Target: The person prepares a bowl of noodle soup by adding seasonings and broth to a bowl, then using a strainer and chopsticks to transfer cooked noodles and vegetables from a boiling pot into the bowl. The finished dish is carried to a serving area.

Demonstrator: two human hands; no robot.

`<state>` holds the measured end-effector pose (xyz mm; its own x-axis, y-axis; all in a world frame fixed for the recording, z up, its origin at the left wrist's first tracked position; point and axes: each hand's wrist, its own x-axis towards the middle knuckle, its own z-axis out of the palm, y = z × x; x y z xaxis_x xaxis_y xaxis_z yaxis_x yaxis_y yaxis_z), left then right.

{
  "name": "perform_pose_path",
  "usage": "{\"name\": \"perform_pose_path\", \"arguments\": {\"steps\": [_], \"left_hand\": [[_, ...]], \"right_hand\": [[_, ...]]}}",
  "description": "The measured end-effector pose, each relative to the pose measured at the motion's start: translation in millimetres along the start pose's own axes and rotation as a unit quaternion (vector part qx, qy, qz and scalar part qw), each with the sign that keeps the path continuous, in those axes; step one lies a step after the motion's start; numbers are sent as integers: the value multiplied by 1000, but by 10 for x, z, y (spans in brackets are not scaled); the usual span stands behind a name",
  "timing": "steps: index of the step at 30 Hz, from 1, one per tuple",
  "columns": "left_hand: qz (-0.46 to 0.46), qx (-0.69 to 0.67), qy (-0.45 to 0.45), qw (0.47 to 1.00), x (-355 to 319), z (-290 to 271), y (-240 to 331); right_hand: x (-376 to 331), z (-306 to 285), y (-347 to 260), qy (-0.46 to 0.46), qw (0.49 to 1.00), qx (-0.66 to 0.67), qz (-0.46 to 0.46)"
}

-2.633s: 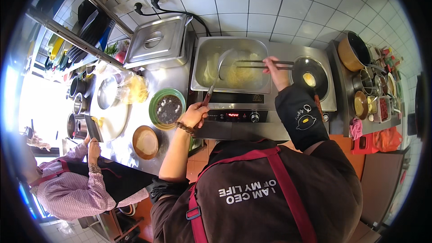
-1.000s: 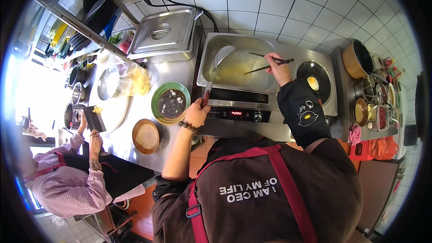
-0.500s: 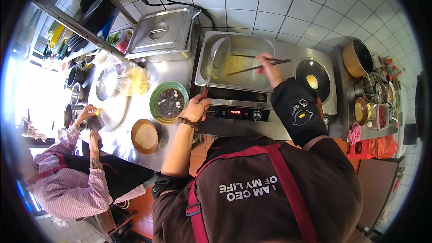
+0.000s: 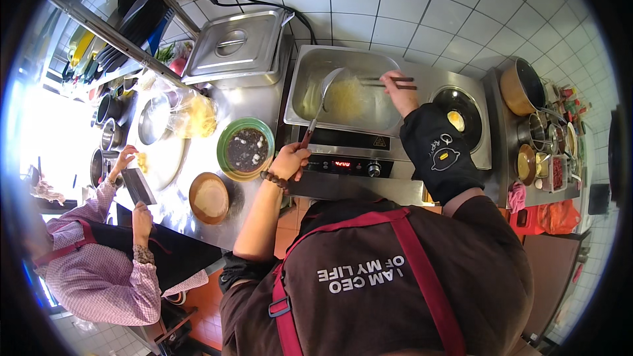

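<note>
So we're gripping a long-handled ladle (image 4: 307, 137) in our left hand (image 4: 290, 161), fingers wrapped around its brown handle, and our right hand (image 4: 401, 92) is pinching a pair of dark chopsticks (image 4: 407, 87). The yellow noodles (image 4: 349, 100) are sitting in the rectangular steel pan (image 4: 356, 56), up and to the right of our left hand and just left of our right one, with the ladle's head resting over their left side. We're losing the chopstick tips in the cloudy liquid, and our left fingers are partly hiding the handle's end. Just right of that, a fried egg (image 4: 455, 120) is lying in a round black pan (image 4: 455, 100), its handle mostly disappearing behind our sleeve. Over left, a green-rimmed bowl (image 4: 229, 148) is holding dark liquid with white bits we're struggling to identify. Further out, a co-worker (image 4: 105, 277) is holding a broad blade (image 4: 137, 186), and glare is washing out everything behind.
</note>
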<state>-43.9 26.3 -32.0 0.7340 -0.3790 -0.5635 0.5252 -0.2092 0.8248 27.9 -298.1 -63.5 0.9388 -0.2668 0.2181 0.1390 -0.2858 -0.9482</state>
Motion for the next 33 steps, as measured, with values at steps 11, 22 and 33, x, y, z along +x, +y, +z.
{"name": "perform_pose_path", "arguments": {"steps": [11, 22, 33], "left_hand": [[5, -33, 38, 999, 16, 30, -3], [-7, -24, 48, 999, -108, -10, 53], [-16, -23, 33, 999, -5, 33, 78]], "right_hand": [[-56, -85, -280, -94, 962, 139, 217], [-20, -5, 9, 17, 983, 151, 103], [-151, 209, 244, 5, 995, 28, 100]]}}
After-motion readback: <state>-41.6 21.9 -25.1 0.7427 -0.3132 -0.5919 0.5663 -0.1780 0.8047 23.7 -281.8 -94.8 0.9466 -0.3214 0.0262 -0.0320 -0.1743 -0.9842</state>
